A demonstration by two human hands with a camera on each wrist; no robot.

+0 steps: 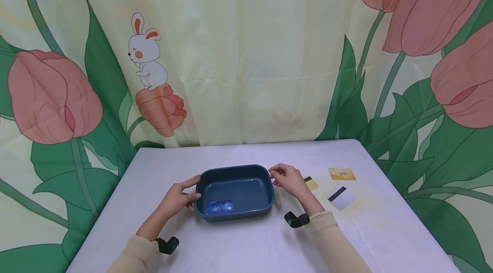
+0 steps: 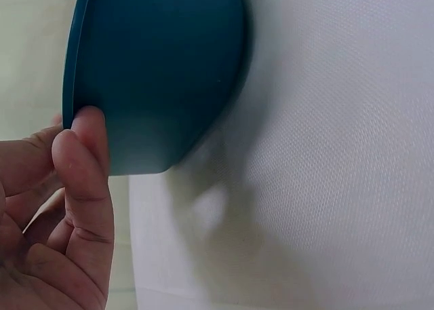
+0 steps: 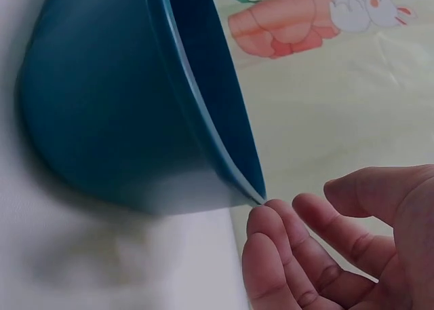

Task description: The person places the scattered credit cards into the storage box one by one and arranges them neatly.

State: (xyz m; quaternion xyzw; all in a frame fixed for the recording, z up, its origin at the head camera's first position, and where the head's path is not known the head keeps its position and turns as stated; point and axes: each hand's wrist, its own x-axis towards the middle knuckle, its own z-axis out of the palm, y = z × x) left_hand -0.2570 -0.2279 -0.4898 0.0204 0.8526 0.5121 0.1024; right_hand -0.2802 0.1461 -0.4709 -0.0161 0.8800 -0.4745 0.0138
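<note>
lifting seemed likely to tip the blue tray (image 1: 248, 194) mid-frame, because the left hand (image 1: 179, 196) pinched it while the right hand (image 1: 291, 180) only touched it, thumb apart.

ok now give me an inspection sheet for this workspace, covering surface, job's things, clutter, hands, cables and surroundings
Surface: pale table, woven texture.
Job's things: tray on the table, blue card inside; to its right, yellow card, white card with dark stripe, and gold card, partly hidden.
Clutter: nothing seen.
Hands: left hand grips the tray's left end; right hand has fingertips at its right rim, thumb clear of it.
Cables: nothing seen.
Surroundings: curtain behind, printed with tulips and a rabbit.
</note>
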